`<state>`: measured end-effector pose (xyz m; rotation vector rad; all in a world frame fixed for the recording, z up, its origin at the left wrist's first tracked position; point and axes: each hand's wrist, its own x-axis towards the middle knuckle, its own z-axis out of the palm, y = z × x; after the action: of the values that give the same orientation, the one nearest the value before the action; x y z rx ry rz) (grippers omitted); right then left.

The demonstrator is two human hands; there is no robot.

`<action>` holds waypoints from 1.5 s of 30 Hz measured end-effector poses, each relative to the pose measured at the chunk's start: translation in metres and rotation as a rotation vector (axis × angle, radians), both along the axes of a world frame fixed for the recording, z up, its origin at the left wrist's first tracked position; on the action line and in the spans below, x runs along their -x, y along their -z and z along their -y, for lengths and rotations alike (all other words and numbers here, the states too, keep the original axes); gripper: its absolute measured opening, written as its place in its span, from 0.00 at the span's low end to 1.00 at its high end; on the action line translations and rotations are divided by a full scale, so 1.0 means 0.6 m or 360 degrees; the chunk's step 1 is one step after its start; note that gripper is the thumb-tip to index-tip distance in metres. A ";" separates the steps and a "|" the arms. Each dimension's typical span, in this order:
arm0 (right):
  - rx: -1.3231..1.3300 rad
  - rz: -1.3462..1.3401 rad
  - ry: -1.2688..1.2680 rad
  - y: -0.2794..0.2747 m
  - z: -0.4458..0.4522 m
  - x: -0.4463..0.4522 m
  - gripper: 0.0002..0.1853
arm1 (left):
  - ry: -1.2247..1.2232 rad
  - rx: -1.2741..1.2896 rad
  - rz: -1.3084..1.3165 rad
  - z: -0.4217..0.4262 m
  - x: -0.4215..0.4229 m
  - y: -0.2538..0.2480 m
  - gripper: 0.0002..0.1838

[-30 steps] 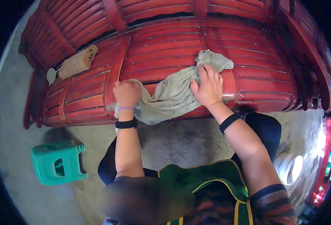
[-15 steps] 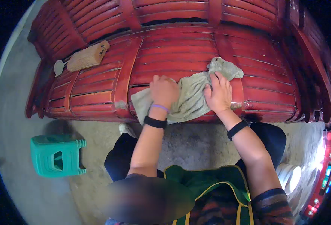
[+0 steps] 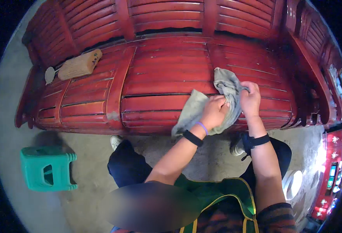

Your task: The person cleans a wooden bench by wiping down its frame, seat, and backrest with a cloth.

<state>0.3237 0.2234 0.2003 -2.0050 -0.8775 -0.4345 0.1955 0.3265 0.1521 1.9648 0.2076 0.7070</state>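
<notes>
A grey-green cloth (image 3: 191,110) lies bunched over the front part of a red slatted wooden bench (image 3: 165,83), one end hanging over the front edge. My left hand (image 3: 214,112), with a purple band at its wrist, is closed on the middle of the cloth. Just to its right, my right hand (image 3: 250,100) pinches the cloth's right side with curled fingers. Between the two hands the fabric is folded and twisted.
On the bench's left part rest a tan block-like object (image 3: 79,66) and a pale round-ended thing (image 3: 50,75). A green plastic stool (image 3: 33,171) stands on the floor at left. At lower right is a white bucket (image 3: 294,184), near red panels (image 3: 328,171).
My left hand has moved right with the cloth, close to my right hand. My right hand has shifted right and curled onto the cloth, which is now more bunched. The view has shifted slightly.
</notes>
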 end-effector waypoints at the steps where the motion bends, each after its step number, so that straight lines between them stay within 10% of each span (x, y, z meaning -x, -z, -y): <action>1: 0.0021 -0.0162 0.0101 -0.003 0.008 -0.009 0.10 | -0.0051 0.0036 0.0036 0.012 0.001 0.009 0.11; 6: 0.0938 0.0304 0.0066 0.063 -0.011 0.040 0.28 | -0.0315 0.1479 0.0118 0.004 0.058 0.021 0.12; 16: 0.1315 0.0288 -0.0323 0.023 -0.181 0.232 0.38 | -0.1780 0.1323 0.0820 -0.145 0.360 -0.037 0.17; 19: 0.1295 0.0287 -0.0406 0.018 -0.200 0.265 0.39 | -0.1731 0.0905 0.0031 -0.157 0.396 0.046 0.21; 28: 0.1460 0.0280 -0.0273 0.047 -0.229 0.179 0.36 | -0.1805 -0.0038 -0.0214 -0.102 0.337 0.163 0.25; 33: 0.1621 0.0192 -0.0089 0.048 -0.241 0.165 0.36 | -0.2036 0.0209 -0.0309 -0.134 0.336 0.214 0.51; 39: 0.1633 0.0145 0.0029 0.055 -0.286 0.197 0.36 | -0.2294 0.1131 0.0258 -0.103 0.247 0.217 0.51; 45: 0.1609 0.0146 -0.0068 0.045 -0.347 0.226 0.36 | -0.1624 0.1610 -0.0269 0.043 0.179 0.189 0.49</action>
<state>0.1883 0.4317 0.1734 -2.8708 -1.3644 -0.0266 0.0880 0.3005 0.0388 0.8338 1.4268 0.8072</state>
